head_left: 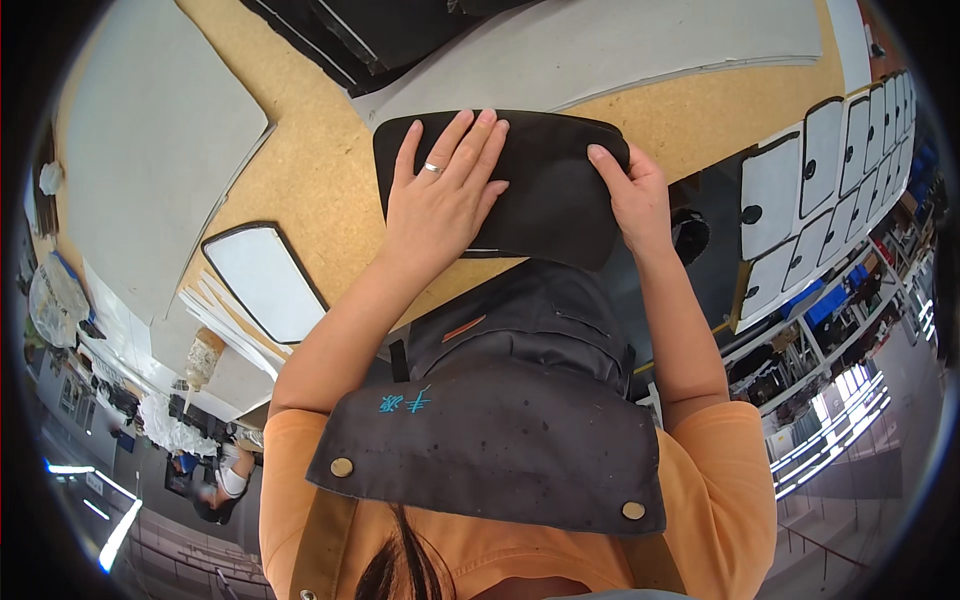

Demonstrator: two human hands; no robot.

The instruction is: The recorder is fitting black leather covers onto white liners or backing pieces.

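A black, roughly rectangular fabric or leather-like panel (545, 190) with rounded corners lies in front of me at the near edge of the work table, its lower right part reaching past the edge. My left hand (445, 185), a ring on one finger, rests flat on its left half with the fingers stretched out. At the panel's right edge my right hand (640, 195) grips it, thumb on top and the other fingers hidden underneath. A thin pale line shows along the near edge of the panel, below my left hand.
On the tan table (310, 150) lie a large grey sheet (165, 140), more grey sheeting (640, 50) and black material (390, 40). A white, black-edged panel (265, 280) is near my left forearm, beside a glue-stained bottle (203, 358). Rows of similar panels (770, 195) stand right.
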